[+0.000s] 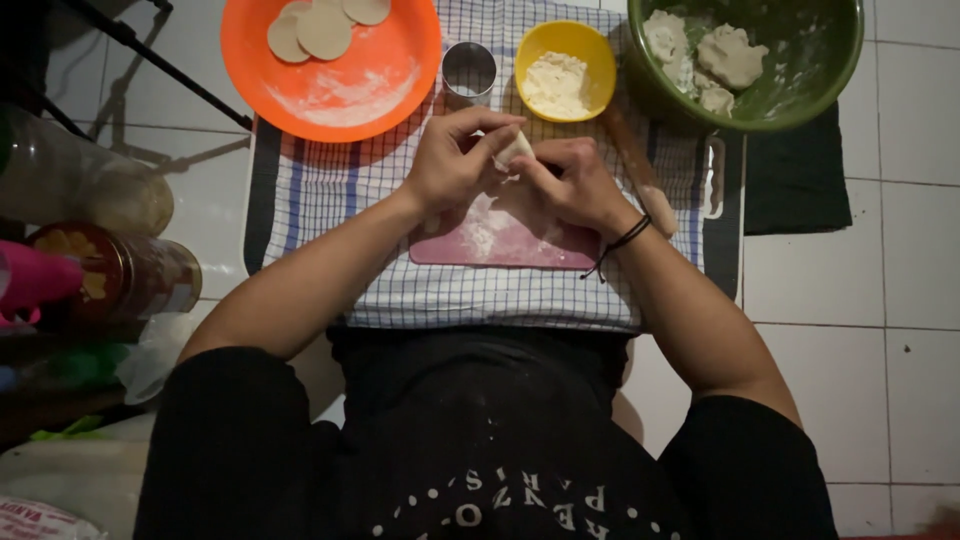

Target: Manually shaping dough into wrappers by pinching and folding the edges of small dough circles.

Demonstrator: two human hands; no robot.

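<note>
Dough piece, small and pale, sits pinched between the fingertips of both hands: left hand and right hand clench on it together. Just below the fingers lies a floured pink board; beyond them, a yellow bowl

dough piece above board | board on cloth

My fingers hide most of the dough piece. The orange plate and green bowl are cut off at twelve o'clock; jars at nine blur.
</note>
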